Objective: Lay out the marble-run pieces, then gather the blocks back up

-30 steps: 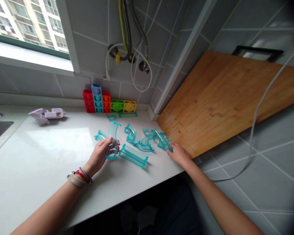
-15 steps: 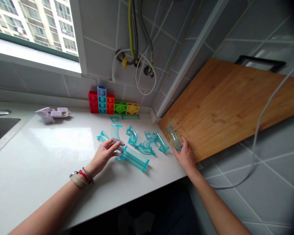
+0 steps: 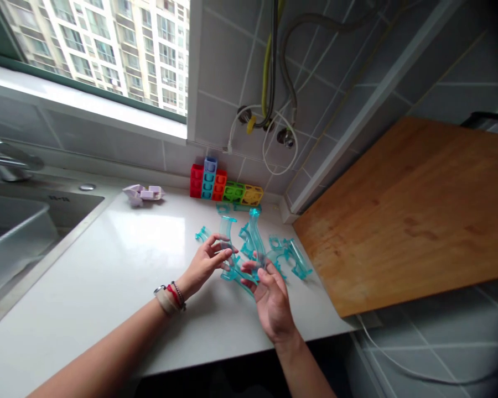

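My left hand is closed around a curved translucent teal track piece, its flanged end pointing up toward the wall. Close beside it, my right hand grips another curved teal track piece, lifted above the counter and tilted upward. Below and between both hands lies a straight teal track, partly covered by my fingers. A small teal piece rests left of the left-hand piece. Several more teal curved and straight pieces lie in a cluster right of my right hand.
Stacked coloured blocks stand against the tiled wall, with lilac plastic parts to their left. A sink with a translucent bin is at far left. A wooden board leans at right. Hoses hang above the white counter.
My right hand has come left from the wooden board with its curved track piece, which is now next to my left hand. The view has shifted left, bringing more of the sink in.
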Available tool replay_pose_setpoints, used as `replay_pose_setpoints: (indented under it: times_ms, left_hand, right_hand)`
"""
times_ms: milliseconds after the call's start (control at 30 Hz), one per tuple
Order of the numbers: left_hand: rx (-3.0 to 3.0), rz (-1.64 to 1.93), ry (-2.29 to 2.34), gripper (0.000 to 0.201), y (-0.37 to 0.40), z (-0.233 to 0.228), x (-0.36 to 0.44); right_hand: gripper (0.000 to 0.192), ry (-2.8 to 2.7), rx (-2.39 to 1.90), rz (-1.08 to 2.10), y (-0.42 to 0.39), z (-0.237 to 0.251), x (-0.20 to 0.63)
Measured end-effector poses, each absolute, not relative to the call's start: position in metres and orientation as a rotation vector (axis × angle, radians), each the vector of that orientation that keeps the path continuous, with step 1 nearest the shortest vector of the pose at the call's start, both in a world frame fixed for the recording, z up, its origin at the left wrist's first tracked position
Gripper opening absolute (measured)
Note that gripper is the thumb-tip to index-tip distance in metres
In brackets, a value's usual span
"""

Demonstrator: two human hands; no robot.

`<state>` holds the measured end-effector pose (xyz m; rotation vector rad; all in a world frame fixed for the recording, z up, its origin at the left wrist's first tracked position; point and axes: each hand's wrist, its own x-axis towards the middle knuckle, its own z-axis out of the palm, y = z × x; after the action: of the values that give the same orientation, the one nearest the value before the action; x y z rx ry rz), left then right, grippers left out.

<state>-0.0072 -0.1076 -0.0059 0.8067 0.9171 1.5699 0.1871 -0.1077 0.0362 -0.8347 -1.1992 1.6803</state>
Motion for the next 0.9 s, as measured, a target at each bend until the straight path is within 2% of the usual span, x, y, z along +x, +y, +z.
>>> replay_pose_setpoints:
  times_ms: [167,700,900]
  left_hand:
    - [0.78,1.625,0.944,0.07,-0.106,-0.008,-0.011]
    - [0.846,1.592,0.986,0.064,-0.106,-0.009,-0.012]
    - [0.795,1.645,1.011,0.056,-0.105,-0.009,-0.013]
  right_hand:
    - [0.05,-1.285,-0.93,1.434,-0.116,0.0,0.152]
    - [0.077,-1.567,-1.041,1.282,-0.131,-0.029,0.154]
    - [0.073,-1.577,-0.992,1.377,-0.131,-0.029,0.157]
